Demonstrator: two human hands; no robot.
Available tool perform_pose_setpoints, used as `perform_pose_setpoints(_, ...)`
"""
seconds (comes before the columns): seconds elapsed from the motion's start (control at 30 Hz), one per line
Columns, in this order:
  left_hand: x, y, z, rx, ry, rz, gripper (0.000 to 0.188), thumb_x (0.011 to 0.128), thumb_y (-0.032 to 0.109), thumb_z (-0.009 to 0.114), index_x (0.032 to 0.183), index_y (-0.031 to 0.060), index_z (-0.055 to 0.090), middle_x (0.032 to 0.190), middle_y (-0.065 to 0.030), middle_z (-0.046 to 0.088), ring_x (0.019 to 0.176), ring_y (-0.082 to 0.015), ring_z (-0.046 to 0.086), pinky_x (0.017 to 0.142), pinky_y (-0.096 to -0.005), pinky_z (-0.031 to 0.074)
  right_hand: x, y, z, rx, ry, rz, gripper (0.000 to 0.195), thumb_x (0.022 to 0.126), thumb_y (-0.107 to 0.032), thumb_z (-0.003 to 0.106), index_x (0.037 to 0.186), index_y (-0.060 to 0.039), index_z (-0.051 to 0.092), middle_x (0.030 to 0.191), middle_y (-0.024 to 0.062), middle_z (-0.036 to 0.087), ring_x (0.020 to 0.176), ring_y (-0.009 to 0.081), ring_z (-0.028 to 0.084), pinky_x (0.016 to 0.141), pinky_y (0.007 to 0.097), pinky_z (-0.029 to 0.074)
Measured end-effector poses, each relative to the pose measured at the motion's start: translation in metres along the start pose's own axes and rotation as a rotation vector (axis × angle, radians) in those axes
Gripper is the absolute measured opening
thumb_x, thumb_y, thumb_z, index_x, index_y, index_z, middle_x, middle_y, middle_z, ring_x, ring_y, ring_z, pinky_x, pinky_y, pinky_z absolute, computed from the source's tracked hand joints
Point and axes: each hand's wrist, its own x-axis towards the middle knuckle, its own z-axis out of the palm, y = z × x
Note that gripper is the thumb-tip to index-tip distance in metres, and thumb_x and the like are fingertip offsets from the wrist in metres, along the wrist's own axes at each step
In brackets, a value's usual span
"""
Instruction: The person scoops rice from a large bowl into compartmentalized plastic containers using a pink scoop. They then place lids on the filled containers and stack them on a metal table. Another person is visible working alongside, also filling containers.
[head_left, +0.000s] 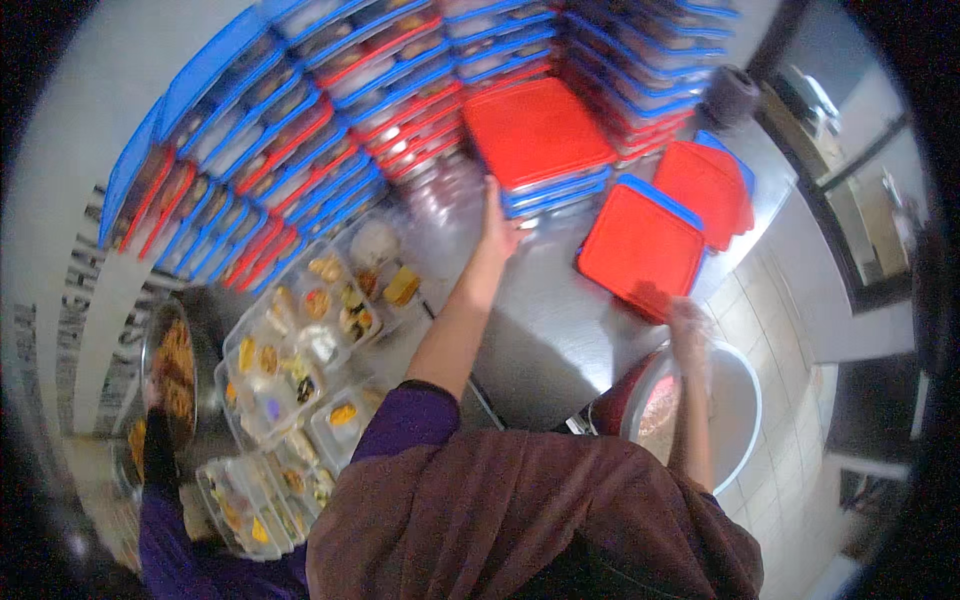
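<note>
My left hand (501, 229) rests at the near left corner of a short stack of lidded plastic containers with a red lid (540, 135) on top. Its fingers are apart against the stack's side. My right hand (688, 322), in a clear plastic glove, is blurred at the near corner of a pile of red and blue lids (641, 247). Whether its fingers hold a lid cannot be told. A second pile of red lids (705, 187) lies behind that one. Below my right hand stands a large round tub (739, 412) with a pale rim and something pinkish inside.
Tall stacks of filled containers with blue and red lids (277, 150) line the steel table's (540, 300) back. Open compartment trays of food (300, 330) lie at the left. A co-worker's purple sleeve (161, 525) reaches towards a metal bowl of food (176, 367). A dark roll (729, 97) stands behind the lids.
</note>
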Motion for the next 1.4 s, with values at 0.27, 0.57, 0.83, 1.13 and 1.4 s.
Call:
perform_pose_setpoints(0.27,-0.096,-0.052,-0.134,-0.323,0.699,0.138,0.065,0.071,0.059,0.054,0.112,0.0129,0.034,0.103,-0.0068,0.042,0.086,-0.0206,0.046,0.067,-0.0386,0.04,0.026,0.016,-0.017,-0.68,0.062,0.115,0.048,0.079,-0.044,0.048,0.107,-0.004,0.05,0.101,0.0219,0.055,0.096,0.0358,0.052,0.08,0.041,0.042)
perform_pose_setpoints(0.57,-0.292,0.038,-0.217,-0.643,0.86,0.609,0.069,0.07,0.056,0.059,0.117,0.0136,0.033,0.102,-0.0075,0.035,0.087,-0.0214,0.039,0.077,-0.0428,0.039,0.011,-0.084,0.117,-0.399,-0.007,-0.798,0.022,0.075,-0.024,0.057,0.093,-0.0107,0.058,0.091,0.0137,0.059,0.081,0.0316,0.057,0.072,0.0401,0.045)
perform_pose_setpoints(0.83,-0.325,0.06,-0.324,-0.524,0.858,0.634,0.06,0.078,0.031,0.054,0.125,0.0063,0.026,0.124,-0.0145,0.026,0.111,-0.0313,0.034,0.08,-0.0474,0.045,-0.066,-0.23,0.328,-0.033,-0.815,-0.85,0.035,0.075,-0.034,0.056,0.094,-0.0042,0.058,0.087,0.0151,0.06,0.081,0.0296,0.058,0.073,0.0382,0.044)
perform_pose_setpoints(1.13,-0.426,0.015,-0.29,-0.525,0.735,0.697,0.019,0.074,0.019,0.06,0.091,0.0118,0.053,0.086,-0.0029,0.053,0.074,-0.0173,0.052,0.069,-0.0397,0.051,-0.066,-0.209,0.369,-0.196,-0.705,-1.221,0.025,0.078,-0.032,0.052,0.078,-0.0074,0.058,0.071,0.0132,0.059,0.066,0.0255,0.058,0.06,0.0392,0.045)
perform_pose_setpoints(1.4,-0.523,-0.083,-0.272,-0.495,0.763,0.661,0.037,0.074,0.018,0.056,0.108,0.0078,0.046,0.106,-0.009,0.052,0.096,-0.023,0.051,0.076,-0.0403,0.047,-0.076,-0.141,0.15,-0.127,-0.747,-0.553,0.032,0.079,-0.031,0.055,0.093,-0.0022,0.055,0.073,0.0157,0.06,0.062,0.0237,0.059,0.058,0.0371,0.045)
